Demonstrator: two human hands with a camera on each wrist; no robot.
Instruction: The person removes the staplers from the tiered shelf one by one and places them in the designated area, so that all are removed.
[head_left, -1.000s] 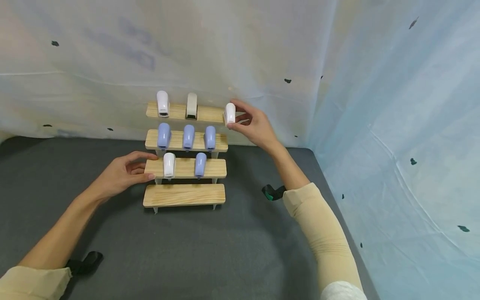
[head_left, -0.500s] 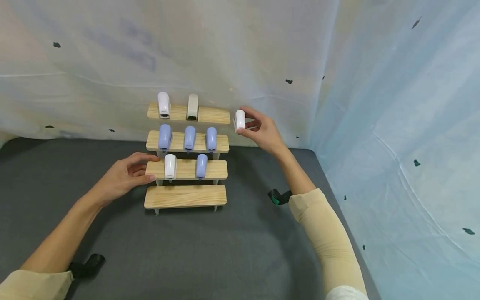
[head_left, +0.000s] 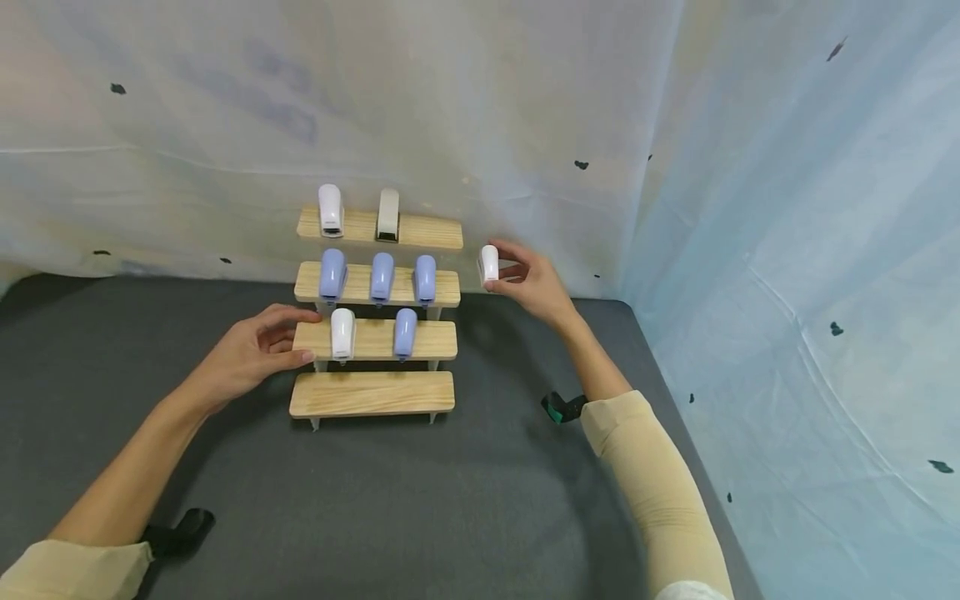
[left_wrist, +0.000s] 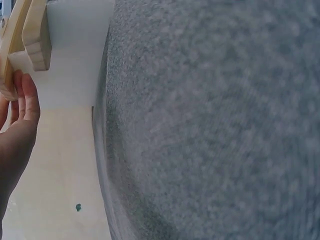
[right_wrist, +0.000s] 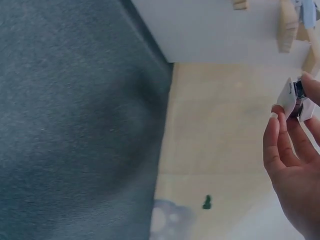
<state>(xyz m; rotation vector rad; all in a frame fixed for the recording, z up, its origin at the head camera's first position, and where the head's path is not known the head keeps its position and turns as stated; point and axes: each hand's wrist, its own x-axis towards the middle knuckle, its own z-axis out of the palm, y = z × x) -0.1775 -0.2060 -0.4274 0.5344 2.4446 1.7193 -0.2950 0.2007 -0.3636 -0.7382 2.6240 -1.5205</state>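
Observation:
In the head view my right hand pinches a small white stapler in the air, to the right of a tiered wooden display stand. The right wrist view shows this stapler between thumb and fingertips, its dark inner side visible. My left hand grips the left end of the stand's second step from the bottom, thumb in front and fingers behind. A white stapler and a beige stapler stand on the top step. Below are three lavender staplers. Lower still sit a white stapler and a lavender stapler.
The stand is on a dark grey table. Pale sheeting hangs behind the table, and bluish sheeting on the right. A black strap hangs at the right wrist, another strap at the left.
My right hand has lifted the white stapler off the right end of the top step and carried it right and down. My left hand keeps its grip on the stand.

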